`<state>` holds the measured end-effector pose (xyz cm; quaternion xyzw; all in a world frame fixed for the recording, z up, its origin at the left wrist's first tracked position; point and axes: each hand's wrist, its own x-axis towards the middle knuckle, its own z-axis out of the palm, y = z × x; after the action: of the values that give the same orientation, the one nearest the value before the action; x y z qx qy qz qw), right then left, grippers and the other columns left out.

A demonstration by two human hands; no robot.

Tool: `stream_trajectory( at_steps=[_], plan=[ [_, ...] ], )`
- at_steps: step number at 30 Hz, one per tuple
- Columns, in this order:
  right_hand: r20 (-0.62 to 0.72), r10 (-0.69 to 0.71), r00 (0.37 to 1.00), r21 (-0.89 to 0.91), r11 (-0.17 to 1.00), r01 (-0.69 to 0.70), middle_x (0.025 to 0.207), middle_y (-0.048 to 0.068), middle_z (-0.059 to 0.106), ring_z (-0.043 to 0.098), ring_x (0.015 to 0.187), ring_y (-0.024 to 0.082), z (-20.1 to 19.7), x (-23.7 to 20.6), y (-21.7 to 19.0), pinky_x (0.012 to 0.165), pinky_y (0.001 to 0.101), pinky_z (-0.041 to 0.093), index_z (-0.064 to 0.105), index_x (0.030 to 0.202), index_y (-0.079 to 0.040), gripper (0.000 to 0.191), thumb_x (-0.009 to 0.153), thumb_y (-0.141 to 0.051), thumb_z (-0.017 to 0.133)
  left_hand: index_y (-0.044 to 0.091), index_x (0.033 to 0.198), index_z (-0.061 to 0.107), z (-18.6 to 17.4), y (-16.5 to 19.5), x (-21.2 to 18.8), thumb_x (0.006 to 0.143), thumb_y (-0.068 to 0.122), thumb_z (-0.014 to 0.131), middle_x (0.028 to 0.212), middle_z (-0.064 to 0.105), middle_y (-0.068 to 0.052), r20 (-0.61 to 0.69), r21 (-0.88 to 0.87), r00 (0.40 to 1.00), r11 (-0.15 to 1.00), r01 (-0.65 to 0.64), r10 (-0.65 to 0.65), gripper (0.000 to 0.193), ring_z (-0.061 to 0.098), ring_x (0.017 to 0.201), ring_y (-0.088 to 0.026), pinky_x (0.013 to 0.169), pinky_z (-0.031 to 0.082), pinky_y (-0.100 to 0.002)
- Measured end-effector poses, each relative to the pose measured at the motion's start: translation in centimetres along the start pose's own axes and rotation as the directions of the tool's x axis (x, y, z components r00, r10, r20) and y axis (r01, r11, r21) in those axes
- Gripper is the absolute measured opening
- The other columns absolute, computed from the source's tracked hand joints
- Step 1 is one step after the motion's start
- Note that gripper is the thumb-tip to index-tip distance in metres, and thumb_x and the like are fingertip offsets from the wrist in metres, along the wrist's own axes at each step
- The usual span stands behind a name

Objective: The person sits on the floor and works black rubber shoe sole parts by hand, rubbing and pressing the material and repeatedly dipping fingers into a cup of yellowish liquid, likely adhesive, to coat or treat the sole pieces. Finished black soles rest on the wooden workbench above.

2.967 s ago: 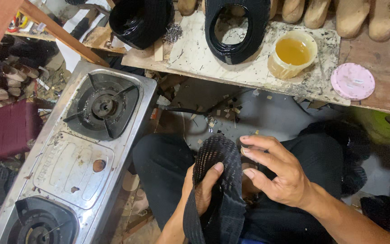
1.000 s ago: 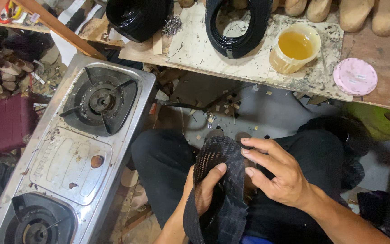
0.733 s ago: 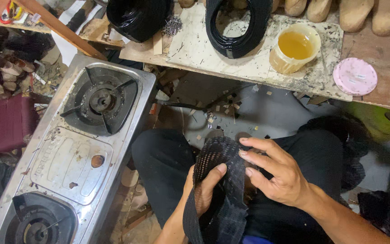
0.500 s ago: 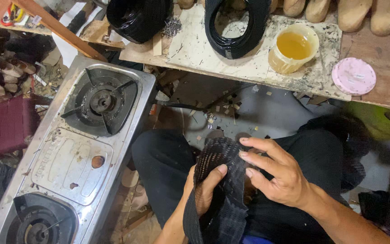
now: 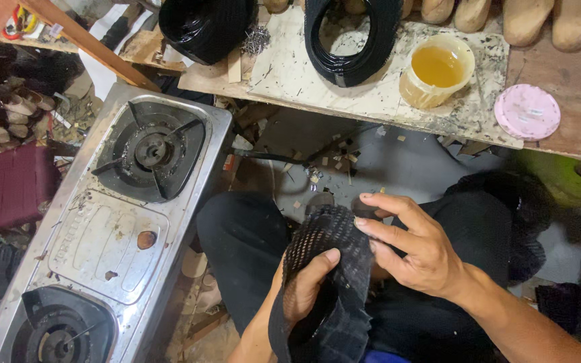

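A steel two-burner stove [image 5: 109, 228] stands left of a littered grey floor [image 5: 398, 168], below a stained wooden workbench [image 5: 364, 94].

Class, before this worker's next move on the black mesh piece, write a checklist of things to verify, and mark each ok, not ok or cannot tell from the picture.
1. Left hand has a grip on the mesh piece, thumb on top: ok.
2. Right hand rests flat on the piece, fingers spread: ok.
3. Piece supported over the lap, not dangling: ok.
4. Stove burners unlit, no flame visible: ok.
5. Cup of yellow liquid upright on the bench, apart from both hands: ok.
6. Piece free of tears or loose threads: cannot tell.
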<state>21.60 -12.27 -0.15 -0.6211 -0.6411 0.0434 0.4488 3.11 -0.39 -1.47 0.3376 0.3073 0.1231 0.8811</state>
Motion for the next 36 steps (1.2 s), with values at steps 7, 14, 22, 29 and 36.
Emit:
stream_trajectory(
  at_steps=[7, 14, 22, 29, 36],
  plan=[
    [-0.012, -0.003, 1.000, -0.022, 1.000, 0.003, 0.137, 0.018, 0.059, 0.067, 0.113, 0.031, 0.0, -0.3, 0.3, 0.091, 0.0368, 0.058, 0.070, 0.116, -0.005, 0.041, 0.077, 0.005, 0.075, -0.002, 0.108, 0.069, -1.0, -0.7, 0.3, 0.091, 0.007, 0.061, 0.094, 0.073, -0.005, 0.054, -0.101, 0.997, 0.993, 0.063, -0.058, 0.021, 0.068, 0.082, -0.014, 0.075, 0.055, -0.029],
    [0.046, -0.067, 0.997, -0.013, 0.998, 0.068, 0.141, 0.019, 0.057, 0.063, 0.123, 0.034, -0.7, -0.1, 0.6, 0.098, 0.0392, 0.056, 0.072, 0.120, -0.009, 0.050, 0.073, 0.009, 0.069, -0.002, 0.093, 0.069, -1.3, -0.1, 1.5, 0.094, 0.010, 0.061, 0.084, 0.069, -0.005, -0.020, 0.016, 1.000, 1.000, 0.018, -0.017, 0.014, 0.063, 0.074, -0.015, 0.066, 0.051, -0.031],
    [0.021, -0.103, 0.995, -0.104, 0.989, 0.104, 0.143, 0.019, 0.053, 0.060, 0.127, 0.036, -1.0, 0.3, 0.6, 0.101, 0.0416, 0.054, 0.073, 0.119, -0.010, 0.048, 0.074, 0.007, 0.071, 0.004, 0.084, 0.068, -0.4, 0.2, 2.5, 0.093, 0.011, 0.066, 0.070, 0.059, -0.001, -0.123, 0.059, 0.991, 0.997, -0.052, 0.059, 0.011, 0.051, 0.059, -0.010, 0.052, 0.039, -0.028],
    [-0.031, -0.063, 0.998, -0.117, 0.991, 0.059, 0.144, 0.018, 0.053, 0.061, 0.124, 0.033, -1.0, 0.5, 0.6, 0.098, 0.0404, 0.055, 0.072, 0.120, -0.009, 0.051, 0.073, 0.009, 0.071, 0.005, 0.078, 0.063, -0.2, 0.0, 2.9, 0.092, 0.011, 0.069, 0.063, 0.053, 0.000, -0.140, 0.017, 0.985, 0.995, -0.098, 0.100, 0.016, 0.044, 0.052, -0.011, 0.046, 0.033, -0.029],
    [0.010, 0.000, 1.000, -0.243, 0.970, 0.002, 0.145, 0.018, 0.054, 0.061, 0.126, 0.036, -1.4, 1.4, 1.1, 0.098, 0.0430, 0.055, 0.072, 0.117, -0.009, 0.046, 0.072, 0.003, 0.073, 0.006, 0.074, 0.060, 0.0, 0.2, 2.5, 0.094, 0.010, 0.067, 0.063, 0.050, 0.003, -0.047, -0.093, 0.995, 0.991, -0.094, 0.090, 0.021, 0.039, 0.050, -0.008, 0.045, 0.028, -0.027]
  ],
)
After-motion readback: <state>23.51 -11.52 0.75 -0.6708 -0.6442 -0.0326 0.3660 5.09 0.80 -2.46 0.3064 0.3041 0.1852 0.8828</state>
